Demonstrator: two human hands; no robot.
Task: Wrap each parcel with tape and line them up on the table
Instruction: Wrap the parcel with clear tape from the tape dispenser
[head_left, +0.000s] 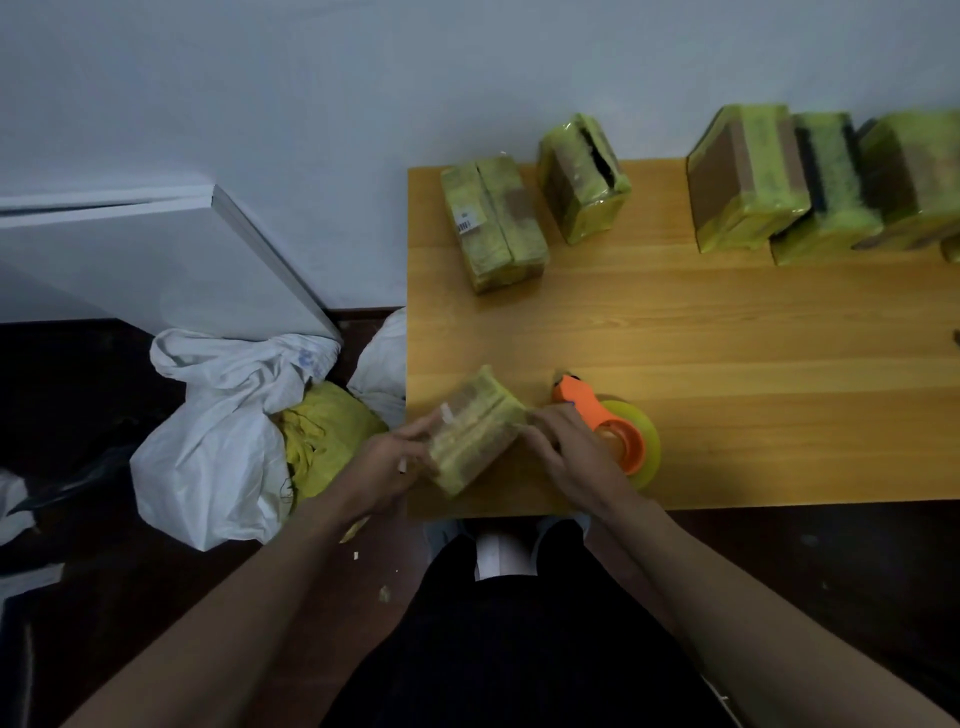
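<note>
Head view: my left hand (387, 460) and right hand (563, 447) grip a parcel (475, 431) between them; the tape dispenser (615, 428) sits at its 3 o'clock.

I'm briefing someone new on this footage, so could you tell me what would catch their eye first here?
Most striking is the yellow-taped parcel at the near left corner of the wooden table, gripped by the left hand and right hand. Just right of it lies an orange tape dispenser. Along the far edge by the wall stands a row of wrapped parcels.
</note>
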